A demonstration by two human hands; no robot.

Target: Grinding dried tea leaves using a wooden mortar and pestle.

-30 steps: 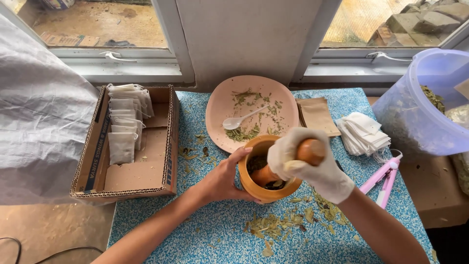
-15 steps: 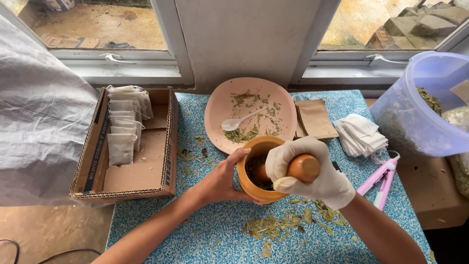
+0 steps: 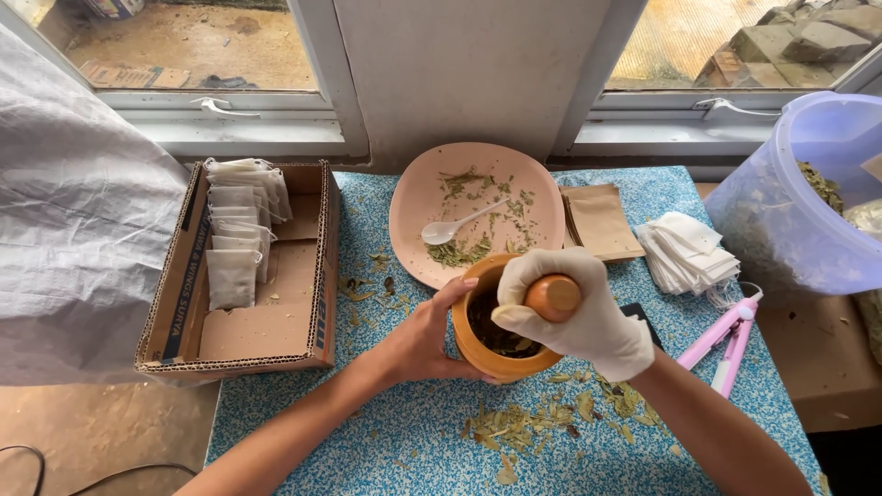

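Gloved right hand [image 3: 574,317] has its fingers wrapped around the pestle [image 3: 551,297]; bare left hand [image 3: 427,335] cups the mortar [image 3: 491,354]; hard grinding could tip it, scattering leaves

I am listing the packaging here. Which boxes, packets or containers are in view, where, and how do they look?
Cardboard box: left on table, brown, open, holding white filter bags.
Brown paper pouches: right of pink plate, flat.
Loose white bags: further right, stacked.
Plastic tub: far right, translucent bluish, with dried leaves.
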